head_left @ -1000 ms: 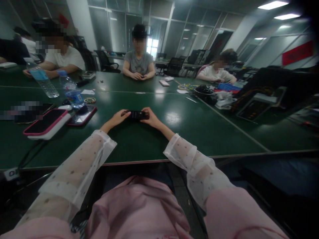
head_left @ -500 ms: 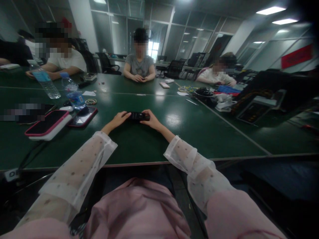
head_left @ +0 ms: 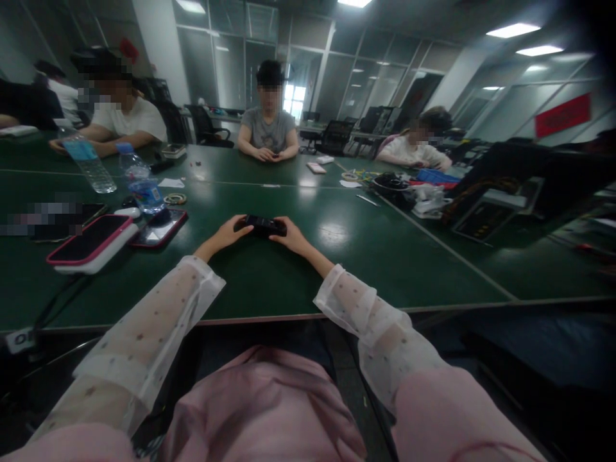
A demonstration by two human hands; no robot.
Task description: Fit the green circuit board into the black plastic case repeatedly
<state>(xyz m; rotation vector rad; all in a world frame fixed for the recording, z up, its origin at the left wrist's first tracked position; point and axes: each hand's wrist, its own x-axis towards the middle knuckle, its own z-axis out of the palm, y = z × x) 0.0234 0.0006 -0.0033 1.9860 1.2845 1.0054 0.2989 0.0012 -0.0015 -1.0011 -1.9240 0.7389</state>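
Observation:
Over the green table (head_left: 385, 256), a black phone (head_left: 261, 224) is held sideways between my two hands, its dark screen tilted up toward me. My left hand (head_left: 231, 232) wraps its left end, with the thumb along the near edge. Round the right end closes my right hand (head_left: 289, 232), its thumb also at the near edge. The fingers behind the phone are mostly hidden. What the screen shows is too small to read.
To the left lie a pink-edged phone (head_left: 91, 239) on a white box, another phone (head_left: 161, 226) and two plastic bottles (head_left: 147, 192) (head_left: 91, 163). A tape roll (head_left: 174, 199) is behind them. Bags and cables (head_left: 428, 199) lie at right. People sit across the table.
The phone has tipped slightly in my hands, and my right hand's fingers have shifted a little around its end. The view has moved slightly. Both hands keep their grip.

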